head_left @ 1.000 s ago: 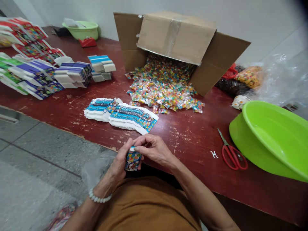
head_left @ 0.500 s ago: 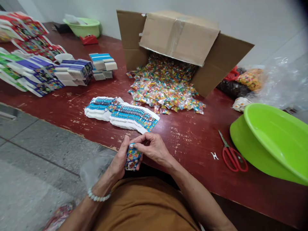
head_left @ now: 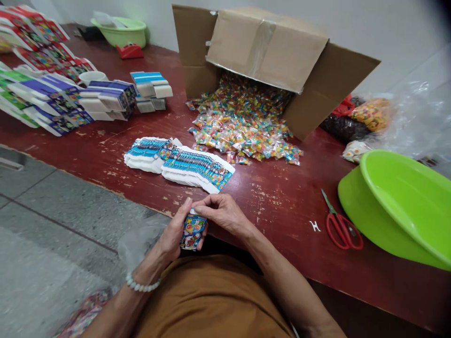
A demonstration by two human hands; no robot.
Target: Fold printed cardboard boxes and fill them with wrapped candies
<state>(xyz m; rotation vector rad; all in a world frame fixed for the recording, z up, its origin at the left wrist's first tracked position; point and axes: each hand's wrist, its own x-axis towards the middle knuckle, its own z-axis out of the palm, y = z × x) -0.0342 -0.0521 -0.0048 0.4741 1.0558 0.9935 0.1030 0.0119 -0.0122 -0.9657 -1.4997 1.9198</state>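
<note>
Both hands grip a small printed box just above the edge of the worktop. The left hand (head_left: pixel 172 232), with a white beaded bracelet on its wrist, cups the small printed box (head_left: pixel 193 231) from the side nearest the person, while the right hand (head_left: pixel 221 213) pinches its top end between fingers and thumb. The box stands roughly upright, its blue, red and yellow cartoon print facing up, above the person's brown lap. A thin clear plastic bag (head_left: pixel 141 246) hangs just beside the left hand.

Across the dark red, paint-chipped worktop (head_left: pixel 282 206), a large cardboard carton (head_left: pixel 268 51) lies on its side with its flaps spread. A heap of tiny, colorful wrapped candies (head_left: pixel 243 131) spills from its mouth. Two piles of flattened blue printed boxes (head_left: pixel 197 169) lie between that heap and the hands. More stacks of printed boxes (head_left: pixel 109 98) sit to the far left.

At the right, a lime-green plastic basin (head_left: pixel 398 188) tilts on its edge beside red-handled scissors (head_left: pixel 340 230). A paler green basin (head_left: pixel 118 37) at the far end holds something white. Behind the carton sit bulging plastic bags (head_left: pixel 341 127).
</note>
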